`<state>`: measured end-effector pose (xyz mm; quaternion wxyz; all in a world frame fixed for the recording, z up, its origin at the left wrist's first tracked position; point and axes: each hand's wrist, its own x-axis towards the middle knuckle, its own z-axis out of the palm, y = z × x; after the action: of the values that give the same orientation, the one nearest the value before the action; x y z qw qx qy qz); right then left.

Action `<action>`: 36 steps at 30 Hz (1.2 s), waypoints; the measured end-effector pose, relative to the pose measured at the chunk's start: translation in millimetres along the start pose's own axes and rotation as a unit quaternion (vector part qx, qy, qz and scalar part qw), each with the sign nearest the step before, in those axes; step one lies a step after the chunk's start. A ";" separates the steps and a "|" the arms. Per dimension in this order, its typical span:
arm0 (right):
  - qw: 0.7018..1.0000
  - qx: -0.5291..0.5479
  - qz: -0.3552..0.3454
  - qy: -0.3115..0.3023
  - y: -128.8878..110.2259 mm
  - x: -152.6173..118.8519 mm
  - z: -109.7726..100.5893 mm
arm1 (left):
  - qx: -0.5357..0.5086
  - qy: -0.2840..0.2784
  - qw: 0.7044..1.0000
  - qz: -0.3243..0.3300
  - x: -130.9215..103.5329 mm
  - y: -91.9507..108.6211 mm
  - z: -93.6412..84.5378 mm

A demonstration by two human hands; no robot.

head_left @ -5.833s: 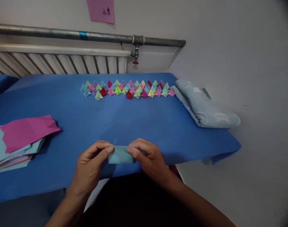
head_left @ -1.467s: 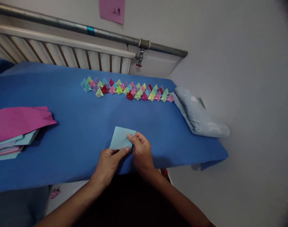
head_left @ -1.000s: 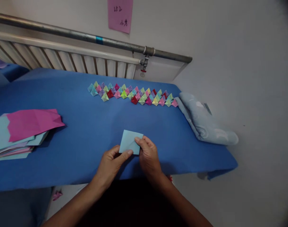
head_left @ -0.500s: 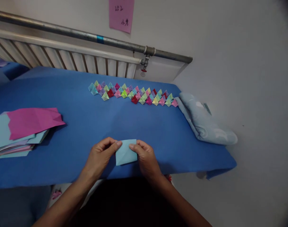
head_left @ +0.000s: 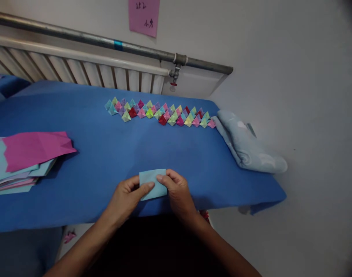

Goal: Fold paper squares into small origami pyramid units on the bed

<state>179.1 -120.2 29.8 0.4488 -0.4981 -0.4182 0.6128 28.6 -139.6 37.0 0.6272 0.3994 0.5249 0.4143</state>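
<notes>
Left fingers [head_left: 146, 187] and right fingers [head_left: 168, 182] tight on pale-blue paper [head_left: 155, 193] near blue cloth's front edge [head_left: 233, 204], free room beyond

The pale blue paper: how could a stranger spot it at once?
Find the wide blue cloth. Near its front edge, the left hand and right hand grip the pale blue paper. Unlike the larger stacked sheets at left, it alone is held.

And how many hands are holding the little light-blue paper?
2: the left hand at the left side of the light-blue paper, the right hand at its right edge.
</notes>
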 end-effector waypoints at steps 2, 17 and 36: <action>1.000 0.008 -0.001 0.008 0.2 0.2 0.1 | 0.023 0.011 1.000 0.001 -0.7 0.4 1.7; 0.916 -0.230 -0.328 0.005 -12.8 -9.6 -13.1 | 0.075 0.007 0.996 0.045 -5.6 2.3 -16.6; 0.746 -0.390 -0.539 -0.032 -11.0 -11.6 -35.4 | -0.032 -0.045 0.997 -0.045 -7.6 17.7 -31.2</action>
<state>216.7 -126.4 37.6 0.4575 -0.3011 -0.8339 0.0680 -4.9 -138.7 52.0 0.6805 0.3733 0.5003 0.3838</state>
